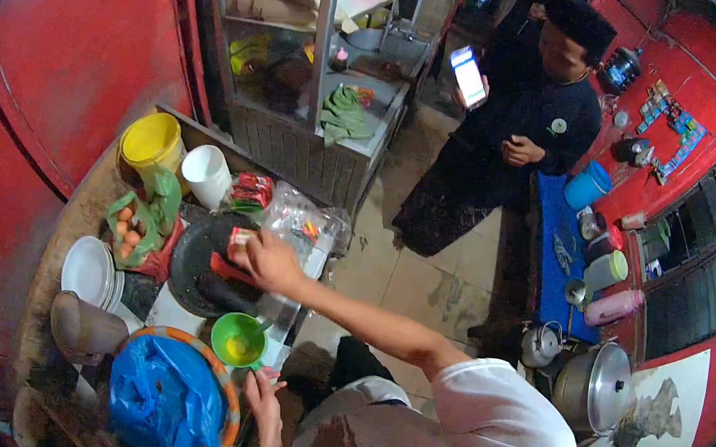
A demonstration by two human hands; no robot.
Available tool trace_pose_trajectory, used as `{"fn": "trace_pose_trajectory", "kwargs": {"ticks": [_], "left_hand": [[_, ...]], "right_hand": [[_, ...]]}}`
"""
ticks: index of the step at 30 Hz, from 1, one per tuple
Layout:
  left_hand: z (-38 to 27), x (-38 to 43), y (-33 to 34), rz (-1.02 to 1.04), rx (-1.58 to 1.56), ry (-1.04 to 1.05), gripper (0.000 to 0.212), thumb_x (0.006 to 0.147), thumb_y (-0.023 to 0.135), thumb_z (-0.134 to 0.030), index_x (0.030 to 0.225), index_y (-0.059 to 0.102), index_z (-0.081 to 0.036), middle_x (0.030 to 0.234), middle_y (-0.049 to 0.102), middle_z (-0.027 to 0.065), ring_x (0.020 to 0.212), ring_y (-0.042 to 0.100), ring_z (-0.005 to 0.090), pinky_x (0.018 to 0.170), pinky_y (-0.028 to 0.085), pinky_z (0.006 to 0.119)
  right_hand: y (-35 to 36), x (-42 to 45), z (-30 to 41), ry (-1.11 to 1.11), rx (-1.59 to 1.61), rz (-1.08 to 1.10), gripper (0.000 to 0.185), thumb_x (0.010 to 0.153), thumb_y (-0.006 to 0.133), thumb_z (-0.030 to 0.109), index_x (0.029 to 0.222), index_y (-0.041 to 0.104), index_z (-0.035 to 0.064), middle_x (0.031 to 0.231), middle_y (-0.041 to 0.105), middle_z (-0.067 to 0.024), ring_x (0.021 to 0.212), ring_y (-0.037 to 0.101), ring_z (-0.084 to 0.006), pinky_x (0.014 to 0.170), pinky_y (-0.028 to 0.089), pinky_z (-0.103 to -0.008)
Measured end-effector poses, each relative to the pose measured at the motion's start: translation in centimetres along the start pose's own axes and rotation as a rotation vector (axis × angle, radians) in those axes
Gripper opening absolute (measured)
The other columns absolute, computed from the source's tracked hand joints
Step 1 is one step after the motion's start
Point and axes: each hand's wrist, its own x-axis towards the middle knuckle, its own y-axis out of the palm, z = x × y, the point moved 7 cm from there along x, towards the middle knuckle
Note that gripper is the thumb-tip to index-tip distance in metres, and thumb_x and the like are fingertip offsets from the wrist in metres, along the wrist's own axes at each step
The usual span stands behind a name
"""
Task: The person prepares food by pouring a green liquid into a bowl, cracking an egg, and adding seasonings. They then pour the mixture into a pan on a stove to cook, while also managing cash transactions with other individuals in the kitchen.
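Observation:
My right hand (274, 263) is over a dark stone mortar (191, 270) and holds a small red-and-cream packet (239, 242) in its fingers. Just below the hand, a red piece of packaging (233, 271) shows against the mortar; whether it belongs to the same packet is unclear. A dark pestle (222, 294) lies in the bowl. Beside the mortar stands a green plastic cup (231, 328) with yellow liquid, perhaps egg, and a utensil in it. My left hand (263, 403) is at the cup's handle, but its grip on it is not clear.
Eggs (129, 232) in a green bag, stacked white plates (87, 271), a yellow bucket (154, 138), a white tub (207, 171) and red sachets (251, 189) crowd the table. A blue plastic bag (166, 394) lies nearer. Another person (533, 111) holds a phone (468, 76) beyond a glass-sided cabinet (318, 111).

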Motion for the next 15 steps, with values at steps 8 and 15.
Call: {"fn": "trace_pose_trajectory", "kwargs": {"ticks": [8, 15], "left_hand": [[0.1, -1.5, 1.3, 0.113, 0.381, 0.182, 0.02, 0.09, 0.038, -0.012, 0.075, 0.044, 0.0, 0.063, 0.047, 0.0049, 0.057, 0.045, 0.0149, 0.055, 0.039, 0.029], [1.3, -5.2, 4.4, 0.338, 0.667, 0.341, 0.015, 0.085, 0.044, -0.007, 0.074, 0.048, 0.002, 0.061, 0.049, 0.0123, 0.055, 0.045, 0.0215, 0.054, 0.039, 0.031]], "right_hand": [[-4.6, -12.8, 4.8, 0.188, -0.107, 0.519, 0.045, 0.079, 0.056, 0.035, 0.096, 0.05, -0.0059, 0.065, 0.059, -0.0214, 0.06, 0.06, -0.0361, 0.052, 0.047, -0.0441], [-9.1, -18.2, 3.4, 0.133, -0.263, 0.248, 0.015, 0.067, 0.056, 0.01, 0.078, 0.056, 0.0013, 0.061, 0.059, -0.0142, 0.056, 0.061, -0.0291, 0.047, 0.047, -0.0395]]}}
